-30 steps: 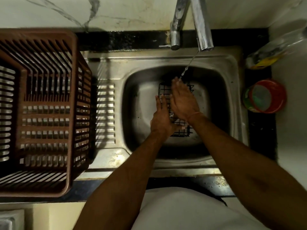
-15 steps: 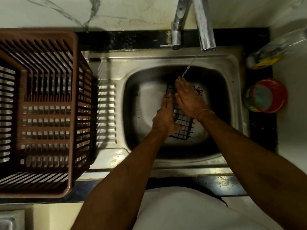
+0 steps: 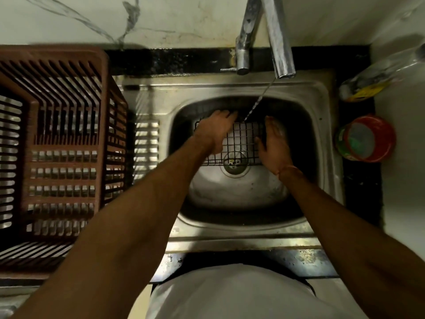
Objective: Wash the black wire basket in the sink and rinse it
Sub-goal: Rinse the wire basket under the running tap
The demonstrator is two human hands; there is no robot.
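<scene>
Turned flat since a moment ago, long axis now left-right: wire basket (image 3: pixel 239 141) in the sink (image 3: pixel 322 139) (under the trickle). Gripped at each end by left hand (image 3: pixel 215 132) and right hand (image 3: pixel 272 141), fingers curled over its edges.

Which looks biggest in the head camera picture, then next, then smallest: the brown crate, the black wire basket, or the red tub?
1. Brown crate, though it is nearer the camera, so partly a trick of closeness.
2. Black wire basket, partly hidden by both hands.
3. Red tub.
</scene>
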